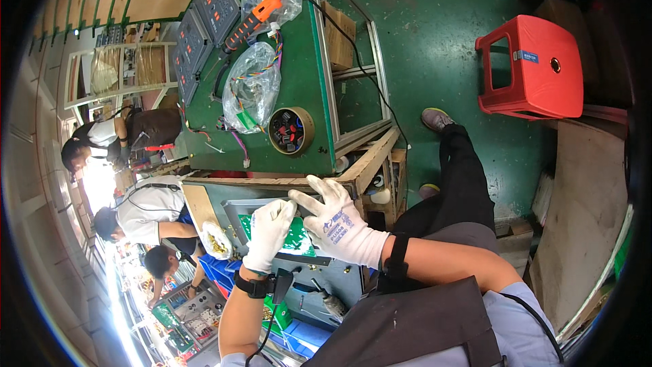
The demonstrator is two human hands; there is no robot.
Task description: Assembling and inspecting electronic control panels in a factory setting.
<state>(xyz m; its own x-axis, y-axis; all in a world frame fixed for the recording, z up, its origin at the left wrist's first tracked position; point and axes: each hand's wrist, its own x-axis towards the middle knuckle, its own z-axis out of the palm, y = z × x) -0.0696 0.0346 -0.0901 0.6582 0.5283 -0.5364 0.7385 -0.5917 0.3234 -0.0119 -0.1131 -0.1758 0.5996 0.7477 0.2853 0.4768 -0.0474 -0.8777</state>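
Both my hands wear white gloves and are over a grey frame [236,212] with a green circuit board [299,239] in it. My left hand [270,231] is closed, its fingertips pinched together above the board; whatever is in them is too small or hidden to make out. Just to its right, my right hand [339,221] spreads its fingers over the frame's far right part, close to the left fingertips. Its palm side is hidden. A dark gap shows between the two hands.
A green-topped bench ahead holds an orange-handled hot tool [255,22], grey control units [216,10], plastic bags, wires and a round tub [304,132] of small parts. A screwdriver-like tool [333,306] lies near me. A red stool [533,68] stands right. Co-workers [153,207] sit left.
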